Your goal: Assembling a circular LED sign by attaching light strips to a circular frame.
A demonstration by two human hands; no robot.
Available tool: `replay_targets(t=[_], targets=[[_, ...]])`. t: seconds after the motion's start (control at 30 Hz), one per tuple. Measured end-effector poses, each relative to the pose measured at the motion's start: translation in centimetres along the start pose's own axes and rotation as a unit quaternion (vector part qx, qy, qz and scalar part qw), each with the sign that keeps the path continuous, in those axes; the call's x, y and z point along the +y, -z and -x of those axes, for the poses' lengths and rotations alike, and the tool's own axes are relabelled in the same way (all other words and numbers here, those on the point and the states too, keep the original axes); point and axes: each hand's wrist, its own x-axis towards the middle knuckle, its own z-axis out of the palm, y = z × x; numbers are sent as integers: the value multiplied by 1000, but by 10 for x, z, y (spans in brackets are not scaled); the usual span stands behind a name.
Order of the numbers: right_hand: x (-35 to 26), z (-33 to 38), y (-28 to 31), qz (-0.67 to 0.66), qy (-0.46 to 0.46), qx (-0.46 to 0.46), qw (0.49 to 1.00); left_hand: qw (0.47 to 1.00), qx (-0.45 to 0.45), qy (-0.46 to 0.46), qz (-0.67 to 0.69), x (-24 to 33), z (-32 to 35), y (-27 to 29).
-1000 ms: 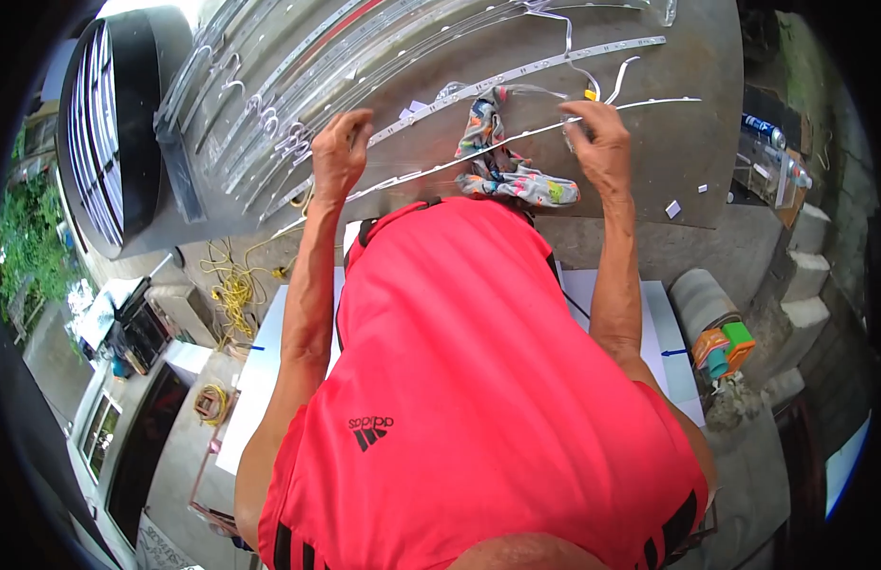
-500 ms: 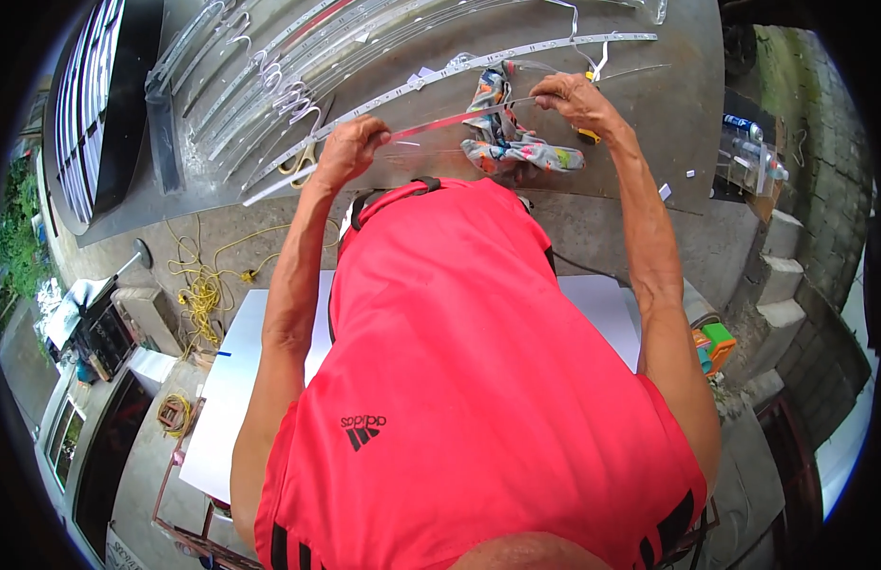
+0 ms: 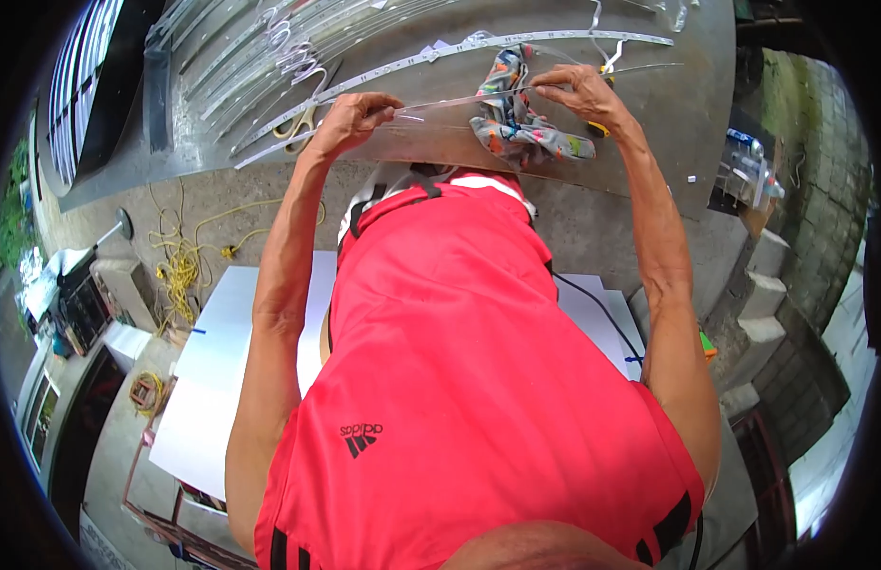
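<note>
Head view: thin, glossy strip (image 3: 450, 102) runs near-straight across upper centre, fingertips of left hand (image 3: 361, 118) and right hand (image 3: 585, 97) pinching it. Crumpled patterned cloth (image 3: 543, 144) beneath, on smooth grey tabletop (image 3: 654, 119); curved, dotted white strip (image 3: 393, 69) above.

Your shirt (image 3: 459, 361) is vivid coral red, with black shoulder stripes and a black chest print (image 3: 361, 439). The thin strip (image 3: 450, 102) you hold looks silvery; the rag (image 3: 536, 142) is grey, patterned in orange and dark blue. Your LED strip (image 3: 517, 40) is white, the tabletop (image 3: 650, 123) brownish grey, the scissors' handles (image 3: 306, 123) tan, the tangled cord (image 3: 179, 275) yellow.
</note>
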Motion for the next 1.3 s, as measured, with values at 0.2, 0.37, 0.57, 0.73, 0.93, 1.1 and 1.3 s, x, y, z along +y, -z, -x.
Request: replay_targets(t=[0.2, 0.37, 0.57, 0.73, 0.93, 1.1, 1.3], targets=[[8, 11, -9, 133, 63, 55, 988, 991, -23, 9, -134, 10, 7, -18], [4, 17, -15, 252, 155, 168, 940, 980, 71, 17, -186, 26, 9, -33], [-1, 16, -10, 260, 196, 246, 913, 941, 228, 9, -249, 37, 3, -58], [7, 13, -8, 234, 181, 265, 918, 924, 314, -17, -219, 40, -3, -80], [13, 9, -7, 202, 184, 273, 922, 928, 318, -7, -195, 44, -3, -83], [16, 7, -5, 193, 184, 263, 927, 930, 315, -2, -190, 46, -5, -81], [23, 1, 3, 215, 161, 224, 937, 939, 284, 18, -195, 50, -8, -76]])
